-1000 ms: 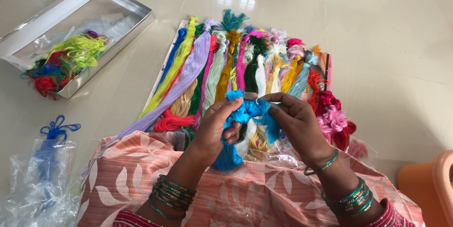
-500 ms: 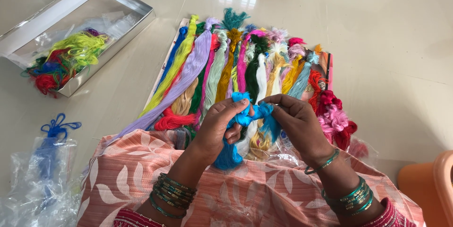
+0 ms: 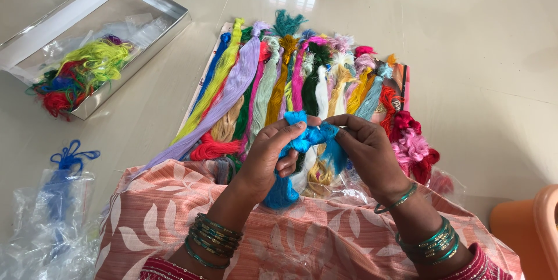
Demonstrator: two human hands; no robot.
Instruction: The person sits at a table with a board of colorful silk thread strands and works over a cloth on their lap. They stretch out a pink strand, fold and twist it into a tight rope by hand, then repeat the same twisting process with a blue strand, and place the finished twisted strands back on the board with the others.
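Note:
Both hands grip one bright blue thread skein point(image 3: 308, 137) above my lap. My left hand point(image 3: 270, 155) pinches its upper end, and its tail hangs down below the palm. My right hand point(image 3: 366, 149) pinches the same skein from the right with thumb and fingertips. Just beyond the hands lies a row of several coloured thread skeins point(image 3: 279, 82) on a flat board: yellow, lilac, green, white, pink, orange. Red and pink skeins point(image 3: 410, 140) sit at the row's right end.
A shallow grey box point(image 3: 145, 1) at the far left holds tangled green, red and blue threads point(image 3: 81, 73). A clear plastic bag with dark blue thread point(image 3: 58, 198) lies at my left. An orange plastic object point(image 3: 532, 227) stands at the right edge. The floor is pale and glossy.
The hands have stayed in place, with the fingers shifting slightly on the blue skein. Nothing else has moved.

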